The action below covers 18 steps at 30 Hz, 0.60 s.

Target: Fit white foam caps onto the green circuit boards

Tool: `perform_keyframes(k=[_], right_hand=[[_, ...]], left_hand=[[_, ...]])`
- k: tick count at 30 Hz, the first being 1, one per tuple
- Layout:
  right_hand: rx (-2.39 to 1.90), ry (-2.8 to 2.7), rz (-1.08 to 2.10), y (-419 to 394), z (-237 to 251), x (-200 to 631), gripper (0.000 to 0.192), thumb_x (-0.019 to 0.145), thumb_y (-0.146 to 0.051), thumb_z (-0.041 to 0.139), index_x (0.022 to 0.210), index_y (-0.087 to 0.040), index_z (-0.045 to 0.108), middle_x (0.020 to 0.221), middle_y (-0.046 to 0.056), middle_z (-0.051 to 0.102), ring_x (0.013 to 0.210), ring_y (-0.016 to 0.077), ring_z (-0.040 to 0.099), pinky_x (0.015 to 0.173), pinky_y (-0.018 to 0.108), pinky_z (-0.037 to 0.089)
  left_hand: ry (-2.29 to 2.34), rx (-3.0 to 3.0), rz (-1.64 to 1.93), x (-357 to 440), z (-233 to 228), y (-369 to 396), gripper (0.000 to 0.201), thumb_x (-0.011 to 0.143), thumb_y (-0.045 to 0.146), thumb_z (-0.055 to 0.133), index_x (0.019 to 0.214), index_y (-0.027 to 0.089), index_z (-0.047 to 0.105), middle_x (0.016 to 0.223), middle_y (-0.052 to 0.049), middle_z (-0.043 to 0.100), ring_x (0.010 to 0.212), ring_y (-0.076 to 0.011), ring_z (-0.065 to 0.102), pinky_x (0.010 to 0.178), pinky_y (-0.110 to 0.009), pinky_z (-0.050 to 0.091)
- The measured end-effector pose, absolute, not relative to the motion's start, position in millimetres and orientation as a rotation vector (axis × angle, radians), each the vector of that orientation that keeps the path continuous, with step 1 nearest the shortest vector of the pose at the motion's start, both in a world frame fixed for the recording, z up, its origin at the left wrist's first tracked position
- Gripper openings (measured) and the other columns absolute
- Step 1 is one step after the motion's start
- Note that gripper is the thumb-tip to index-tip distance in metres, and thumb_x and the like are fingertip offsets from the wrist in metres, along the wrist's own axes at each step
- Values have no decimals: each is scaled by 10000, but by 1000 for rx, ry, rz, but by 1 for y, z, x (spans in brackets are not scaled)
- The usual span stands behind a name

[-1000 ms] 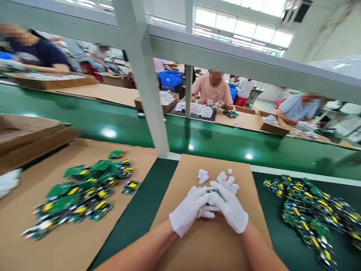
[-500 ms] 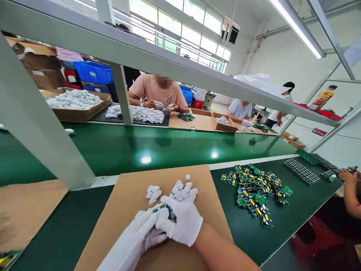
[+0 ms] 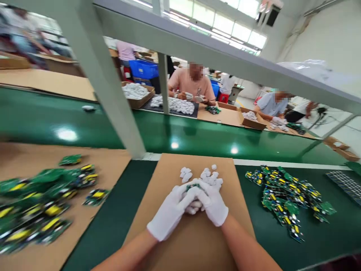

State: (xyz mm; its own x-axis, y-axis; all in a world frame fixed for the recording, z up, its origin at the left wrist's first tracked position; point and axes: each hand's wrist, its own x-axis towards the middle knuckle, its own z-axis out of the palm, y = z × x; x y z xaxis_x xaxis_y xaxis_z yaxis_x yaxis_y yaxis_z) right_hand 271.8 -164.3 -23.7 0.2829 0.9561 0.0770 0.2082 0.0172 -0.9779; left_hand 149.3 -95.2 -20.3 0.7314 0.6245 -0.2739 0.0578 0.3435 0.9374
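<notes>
You face a green workbench (image 3: 126, 222) with a conveyor belt (image 3: 197, 137) along its far edge. A cardboard sheet (image 3: 166, 173) lies at the middle of the bench's near edge. One heap of circuit boards (image 3: 284, 195) lies to its right, and a blurred heap (image 3: 42, 203) sits on cardboard at the left edge. A small pile of white plastic pieces (image 3: 210, 176) rests near the sheet's far edge. Your left hand (image 3: 169, 210) and right hand (image 3: 214, 205), both gloved, meet over the sheet's middle, fingers curled tight around one small circuit board (image 3: 193, 186), only its green edge showing. I judge this piece mid-work, with many boards and white pieces left.
</notes>
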Motion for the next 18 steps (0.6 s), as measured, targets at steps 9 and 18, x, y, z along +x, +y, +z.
perform_keyframes(k=[9, 18], right_hand=[[-1527, -1083, 871, -168, -38, 277, 507, 859, -522, 450, 1262, -225, 527, 1292, 49, 547, 1121, 250, 537, 840, 337, 518], [-1531, -948, 941, -168, -40, 276, 525, 841, -535, 466, 1249, -216, 551, 1095, 68, 666, 889, 252, 638, 714, 362, 548]], left_hand=[[352, 940, 352, 149, -17, -91, 374, 828, 389, 538, 1141, 185, 561, 773, -31, 596, 668, -114, 585, 636, -229, 463], [379, 1113, 395, 150, -21, -93, 396, 798, 406, 577, 1101, 152, 574, 766, -58, 632, 645, -137, 583, 568, -223, 436]])
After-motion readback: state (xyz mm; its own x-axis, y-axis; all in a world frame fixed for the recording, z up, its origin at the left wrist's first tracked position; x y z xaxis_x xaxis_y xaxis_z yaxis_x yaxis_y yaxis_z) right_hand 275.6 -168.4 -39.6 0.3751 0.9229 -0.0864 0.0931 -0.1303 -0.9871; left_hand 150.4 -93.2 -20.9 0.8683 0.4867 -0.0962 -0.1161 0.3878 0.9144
